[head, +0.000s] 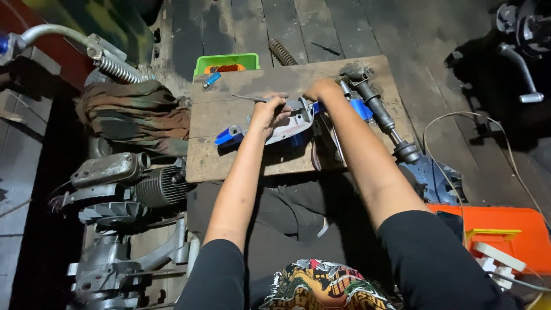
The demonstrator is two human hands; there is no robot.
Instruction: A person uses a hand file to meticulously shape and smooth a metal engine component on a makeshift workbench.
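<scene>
Two hands: both at work on a low wooden desk (pixel 229 161), seen from the head camera looking down.
Left hand (pixel 268 115): fingers (pixel 279 105) curled closed round a thin metal tool (pixel 248 98), whose tip points left over the board.
Right hand (pixel 321 90): bent at the wrist, resting on the far end of the grey metal part (pixel 290 123); how far its fingers are closed I cannot tell, they are hidden behind the wrist.
Grey metal part: lies flat near the middle of the desk, under both hands, with blue pieces (pixel 229 136) showing at its left and right ends.
Shaft (pixel 379 115): a dirty dark metal rod, lying slantwise along the right edge of the desk, just beside the right forearm.
Green tray (pixel 227 60): at the far edge of the desk, a small blue lighter (pixel 211 80) just in front of it.
Cloth (pixel 135 115): a crumpled brown-green rag, left of the desk.
Engine (pixel 123 178): grey, finned, on the floor at the left.
Orange case (pixel 499 229): on the floor to the right, a pale cable (pixel 453 117) looping above it.
Spring (pixel 282 51): on the dark floor planks beyond the desk.
</scene>
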